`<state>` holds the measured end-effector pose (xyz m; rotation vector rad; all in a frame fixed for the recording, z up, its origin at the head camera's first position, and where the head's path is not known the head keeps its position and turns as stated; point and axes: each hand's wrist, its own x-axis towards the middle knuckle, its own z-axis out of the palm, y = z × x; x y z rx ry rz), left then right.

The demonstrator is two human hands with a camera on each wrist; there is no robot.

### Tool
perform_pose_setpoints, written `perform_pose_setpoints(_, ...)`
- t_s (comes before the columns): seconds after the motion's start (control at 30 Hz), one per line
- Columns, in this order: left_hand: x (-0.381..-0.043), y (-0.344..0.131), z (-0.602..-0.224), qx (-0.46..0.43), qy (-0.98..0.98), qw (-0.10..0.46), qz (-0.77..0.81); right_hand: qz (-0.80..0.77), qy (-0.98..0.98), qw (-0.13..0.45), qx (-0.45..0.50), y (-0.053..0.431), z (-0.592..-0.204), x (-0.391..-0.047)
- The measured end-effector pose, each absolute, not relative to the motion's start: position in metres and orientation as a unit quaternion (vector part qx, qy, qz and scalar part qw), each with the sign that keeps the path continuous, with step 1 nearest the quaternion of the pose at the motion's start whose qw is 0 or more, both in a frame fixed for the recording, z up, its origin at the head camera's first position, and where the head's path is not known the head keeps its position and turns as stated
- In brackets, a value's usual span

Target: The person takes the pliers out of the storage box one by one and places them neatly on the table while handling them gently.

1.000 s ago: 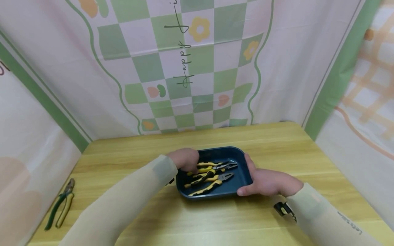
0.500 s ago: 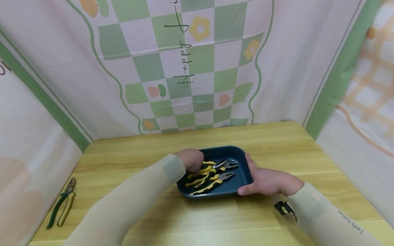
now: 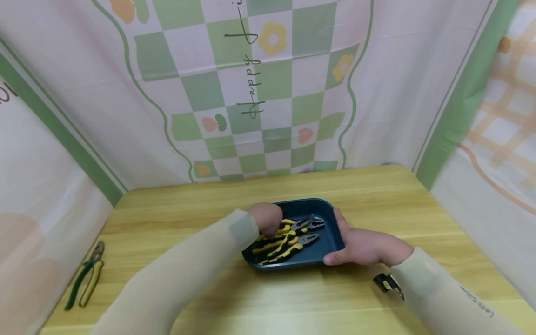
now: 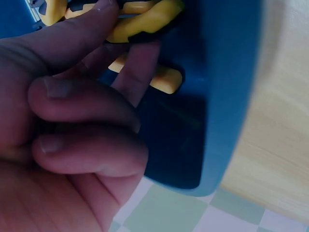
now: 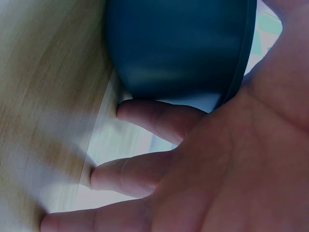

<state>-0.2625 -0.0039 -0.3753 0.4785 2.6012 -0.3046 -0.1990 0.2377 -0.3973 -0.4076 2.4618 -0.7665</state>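
Note:
A dark blue tray (image 3: 326,246) on the wooden table holds several pliers (image 3: 289,253) with yellow and black handles. My left hand (image 3: 265,217) reaches over the tray's left end, knuckles up. In the left wrist view its thumb and a finger pinch a yellow and black pliers handle (image 4: 149,21), while two other fingers are curled toward the palm. Another handle end (image 4: 169,79) lies beneath, against the tray floor. My right hand (image 3: 364,244) rests against the tray's right end, thumb at the near rim. Its fingers (image 5: 130,174) are spread and fairly straight beside the outer wall.
Pliers with green and yellow handles (image 3: 85,277) lie on the table (image 3: 259,302) at the far left. A patterned cloth (image 3: 276,79) hangs behind the table's back edge, with more cloth at both sides.
My left hand has moved a little to the right over the tray, and the yellow-handled pliers near it have shifted slightly. My right hand has stayed at the tray's right end.

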Motion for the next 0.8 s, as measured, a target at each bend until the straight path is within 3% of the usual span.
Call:
perform_pose_setpoints(0.57, -0.266, -0.013, -0.359, 0.164, 0.961, 0.204, -0.093, -0.274, 0.913, 0.259, -0.154, 0.238, -0.398, -0.199)
perform_pose_setpoints(0.8, -0.279, -0.026, -0.353, 0.232, 0.946, 0.209, -0.091, -0.273, 0.914, 0.257, -0.155, 0.238, -0.397, -0.199)
